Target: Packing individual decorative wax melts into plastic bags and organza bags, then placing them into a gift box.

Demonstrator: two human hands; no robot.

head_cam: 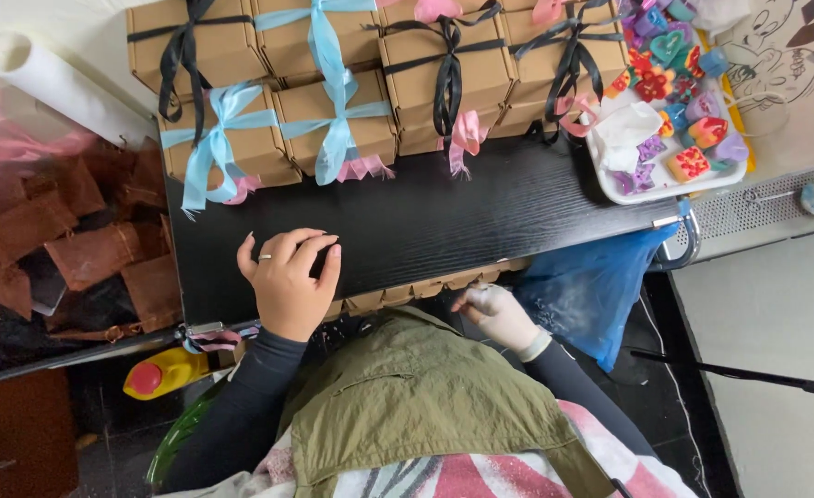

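My left hand (289,279), bare with a ring, rests palm down on the black table (444,217) near its front edge, fingers curled over something dark that I cannot make out. My right hand (501,314), in a white glove, is below the table's front edge, touching a row of flat brown cardboard pieces (416,288) tucked under the edge. Several brown gift boxes (328,124) tied with blue, black and pink ribbons stand at the back of the table, apart from both hands.
A white tray (670,180) of small colourful shaped pieces sits at the table's right end. A blue plastic bag (591,286) hangs below it. Brown pouches (84,249) lie left of the table, beside a white roll (61,85). A yellow bottle (162,372) lies under the table's left corner.
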